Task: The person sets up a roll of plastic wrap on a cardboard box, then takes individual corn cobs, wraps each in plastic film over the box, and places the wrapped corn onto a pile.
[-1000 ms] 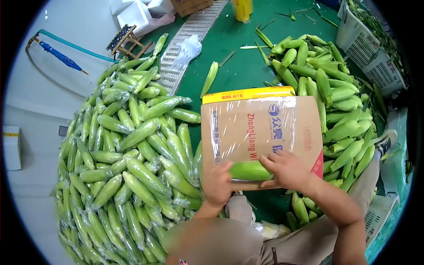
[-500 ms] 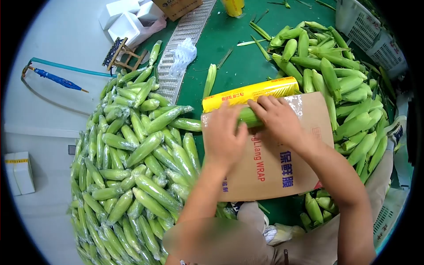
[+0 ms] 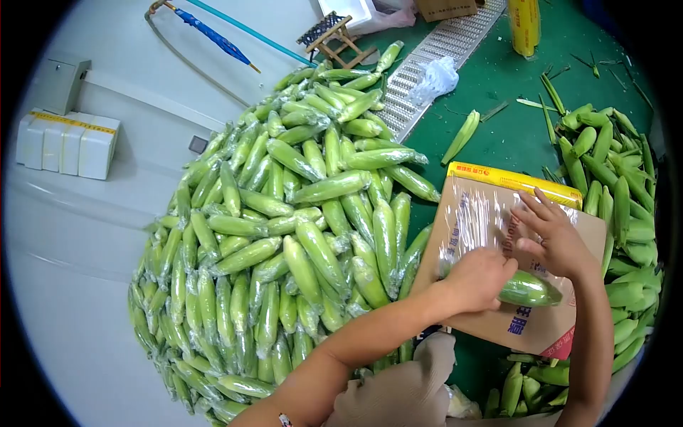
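A green ear of corn (image 3: 530, 290) in clear film lies on the lower part of the cardboard sheet (image 3: 455, 213). My left hand (image 3: 478, 280) is closed at the left end of this ear, its fingers curled over film; what exactly they pinch is hidden. Above the ear, my right hand (image 3: 555, 231) is raised over the sheet with its fingers spread, holding nothing. Clear film stretches across the cardboard from the yellow film roll (image 3: 516, 183) at its far edge.
Left of the cardboard is a large pile of wrapped corn (image 3: 284, 242). Unwrapped corn (image 3: 633, 235) is heaped at the right. Farther off are a metal grate (image 3: 445, 60), a small stool (image 3: 338, 43), an upright yellow roll (image 3: 525, 28) and white boxes (image 3: 67, 144).
The view has swung left. The ear has moved from beside the roll back toward the near edge, with film around it. My right hand has let go and opened.
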`<state>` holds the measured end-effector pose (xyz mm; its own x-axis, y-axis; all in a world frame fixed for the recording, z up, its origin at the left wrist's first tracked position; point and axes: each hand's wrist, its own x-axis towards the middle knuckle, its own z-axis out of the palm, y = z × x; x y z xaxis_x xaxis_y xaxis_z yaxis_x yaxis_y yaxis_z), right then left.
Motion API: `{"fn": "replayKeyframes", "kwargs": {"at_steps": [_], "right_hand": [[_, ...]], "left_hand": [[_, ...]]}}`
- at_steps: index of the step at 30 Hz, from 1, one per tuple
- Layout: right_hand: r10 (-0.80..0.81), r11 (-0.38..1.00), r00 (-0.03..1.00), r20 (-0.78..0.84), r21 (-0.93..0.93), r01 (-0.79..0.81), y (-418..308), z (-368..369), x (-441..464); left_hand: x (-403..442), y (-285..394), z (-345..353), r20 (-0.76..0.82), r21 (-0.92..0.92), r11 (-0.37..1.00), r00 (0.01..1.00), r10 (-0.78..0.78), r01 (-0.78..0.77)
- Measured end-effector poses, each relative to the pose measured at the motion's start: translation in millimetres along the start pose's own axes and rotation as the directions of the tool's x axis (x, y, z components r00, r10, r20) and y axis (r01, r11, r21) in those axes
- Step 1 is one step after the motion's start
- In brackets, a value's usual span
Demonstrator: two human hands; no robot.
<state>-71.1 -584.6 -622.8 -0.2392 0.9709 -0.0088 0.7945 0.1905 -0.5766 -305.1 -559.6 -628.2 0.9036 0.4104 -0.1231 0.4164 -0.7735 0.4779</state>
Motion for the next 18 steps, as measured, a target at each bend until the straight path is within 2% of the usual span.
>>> {"fn": "replayKeyframes", "kwargs": {"at_steps": [3, 4, 7, 8, 10, 11, 12, 13, 15, 16, 17, 18], "right_hand": [[-0.014, 0.957, 0.999, 0.049, -0.29, 0.028, -3.5, 35.9, -3.0], [-0.021, 0.956, 0.999, 0.026, -0.292, 0.028, -0.5, 46.5, -4.5], [0.008, 0.962, 0.996, 0.092, -0.272, 0.017, -8.6, 53.3, -17.1], [-0.036, 0.957, 0.998, 0.052, -0.287, 0.049, -1.2, 64.4, -22.1], [-0.007, 0.964, 0.999, 0.04, -0.266, 0.017, -3.8, 65.5, -21.2], [0.022, 0.967, 0.999, 0.048, -0.254, -0.009, -6.9, 64.9, -23.8], [0.011, 0.969, 0.999, 0.045, -0.248, 0.001, -7.4, 63.7, -26.2], [-0.004, 0.97, 0.999, 0.033, -0.244, 0.012, -8.4, 62.0, -26.2], [-0.07, 0.937, 0.997, -0.026, -0.344, 0.057, -16.6, 64.6, -31.2], [-0.103, 0.919, 0.993, -0.052, -0.387, 0.075, -24.0, 67.6, -36.3], [-0.141, 0.974, 0.99, -0.004, -0.181, 0.138, -49.7, 57.1, -57.9], [-0.197, 0.975, 0.98, -0.013, -0.108, 0.195, -73.3, 56.4, -81.7]], "left_hand": [[3.8, 12.7, -14.5, 0.28, -0.115, 0.976, 0.949, -0.147, 0.185], [-3.6, 14.2, -8.1, 0.227, -0.134, 0.987, 0.972, -0.056, 0.088], [-24.7, 29.1, -7.7, 0.39, -0.197, 0.974, 0.92, -0.029, 0.114], [-29.9, 31.5, -4.1, 0.474, -0.245, 0.961, 0.88, 0.006, 0.125], [-57.6, 33.7, 41.1, 0.485, -0.434, 0.899, 0.856, 0.178, 0.059], [-61.7, 46.1, 36.5, 0.693, -0.399, 0.912, 0.683, 0.232, 0.096], [-71.0, 51.2, 59.3, 0.785, -0.453, 0.883, 0.526, 0.328, 0.125], [-70.1, 52.3, 58.3, 0.8, -0.51, 0.848, 0.442, 0.406, 0.144], [-72.8, 55.1, 71.5, 0.761, -0.527, 0.849, 0.474, 0.444, 0.05], [-75.5, 55.5, 77.6, 0.766, -0.534, 0.842, 0.463, 0.445, 0.074], [-75.4, 51.7, 81.1, 0.774, -0.531, 0.842, 0.459, 0.436, 0.096], [-77.9, 47.2, 82.9, 0.781, -0.526, 0.841, 0.462, 0.42, 0.126]]}}
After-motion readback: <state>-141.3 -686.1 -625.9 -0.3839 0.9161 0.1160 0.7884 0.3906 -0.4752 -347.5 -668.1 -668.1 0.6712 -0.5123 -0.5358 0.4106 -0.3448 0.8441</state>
